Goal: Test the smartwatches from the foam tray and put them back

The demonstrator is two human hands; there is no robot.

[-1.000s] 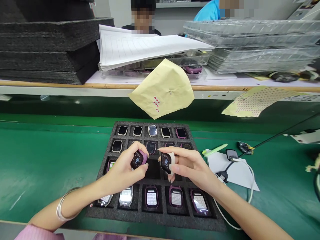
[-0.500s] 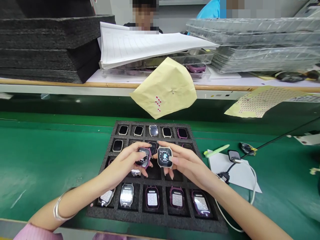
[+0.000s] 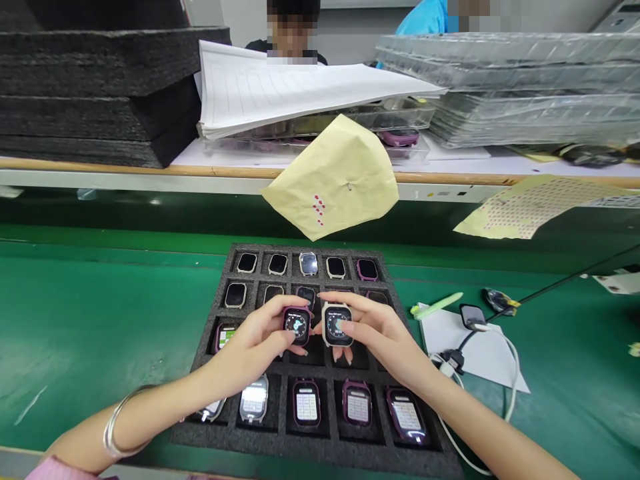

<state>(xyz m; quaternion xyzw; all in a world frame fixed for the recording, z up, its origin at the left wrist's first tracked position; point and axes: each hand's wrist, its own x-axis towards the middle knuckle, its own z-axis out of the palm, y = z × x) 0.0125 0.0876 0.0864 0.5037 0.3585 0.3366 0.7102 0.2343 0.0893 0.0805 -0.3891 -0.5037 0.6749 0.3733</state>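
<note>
My left hand [image 3: 267, 333] grips a purple-framed smartwatch [image 3: 297, 325] without a strap, its thumb at the lower edge of the lit screen. Beside it, my right hand [image 3: 373, 327] holds a cream-framed smartwatch [image 3: 337, 325], with the thumb over the screen. Both screens show a round dial and face up. The two watches are side by side, slightly apart, above a black foam tray [image 3: 310, 450]. Several more watch bodies lie in the tray's compartments, such as a purple one [image 3: 306, 404] with a lit white screen in the front row. My hands hide part of the middle rows.
A white sheet [image 3: 493, 363] with a cable, a small black device [image 3: 471, 316] and a green pen [image 3: 440, 305] lies right of the tray. A shelf behind carries black foam trays [image 3: 75, 120], papers [image 3: 290, 87] and clear plastic trays [image 3: 530, 113]. A yellow paper [image 3: 335, 180] hangs from its edge. Two people are beyond.
Both held watches have shifted slightly right. My left thumb has slid off the middle of the purple watch's screen to its lower edge, and that watch now sits more upright.
</note>
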